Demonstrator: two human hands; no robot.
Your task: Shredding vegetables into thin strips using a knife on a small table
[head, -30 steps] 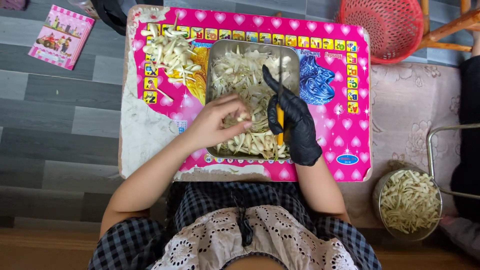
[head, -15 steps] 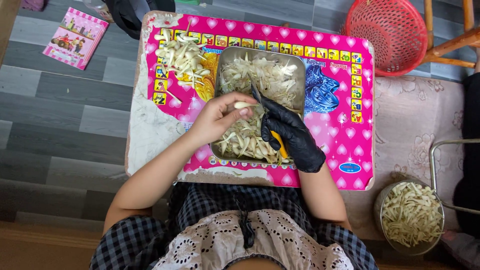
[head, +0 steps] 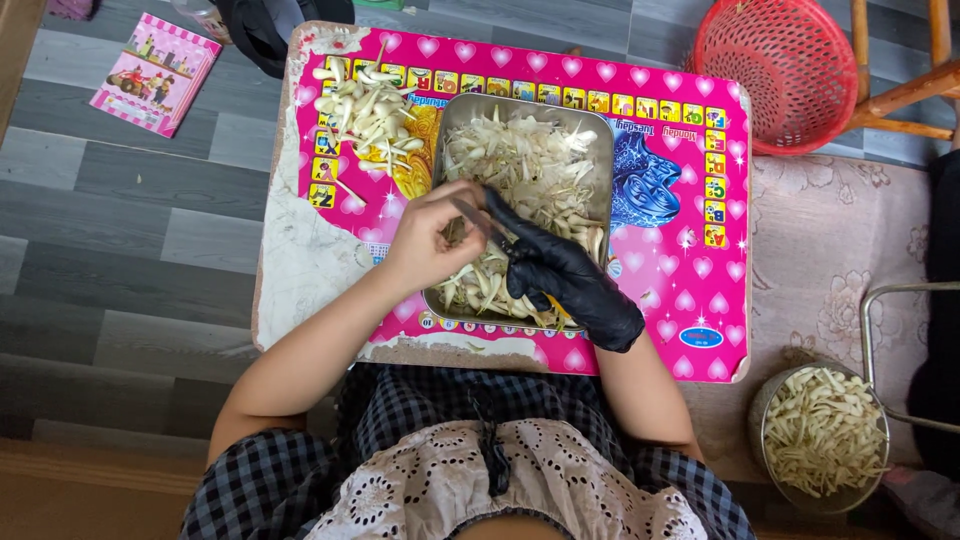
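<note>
Step in hand: trimming one pale root piece with a small blade, over the metal tray [head: 596,150].
Left hand: the bare left hand [head: 428,243] has its fingers closed on a single pale piece [head: 457,231], held just above the tray's near-left part.
Right hand: the right hand [head: 560,277], in a black glove, has its fingers clamped on a thin knife [head: 478,217] whose tip reaches the held piece.
Where the work sits: the tray lies mid-tabletop on the pink heart-patterned tabletop [head: 680,280] and is heaped with cut pale strips [head: 525,165].
Loose pile: whole uncut pieces [head: 365,110] lie on the tabletop's far-left corner, beside the tray but apart from it.
Other container: a round metal bowl [head: 820,435] of cut strips stands on the floral mat to the person's right, well apart from the tabletop.
Nearby: a red plastic basket [head: 790,65] sits beyond the far-right corner; a pink booklet [head: 155,75] lies on the floor to the left.
Doing it well: I judge it best to keep the piece low over the tray so cuttings drop inside, pinch it behind the blade's path, and draw the edge away from the bare fingertips.
Risk: only the knife hand is gloved, so a slip would most likely catch the left hand.
</note>
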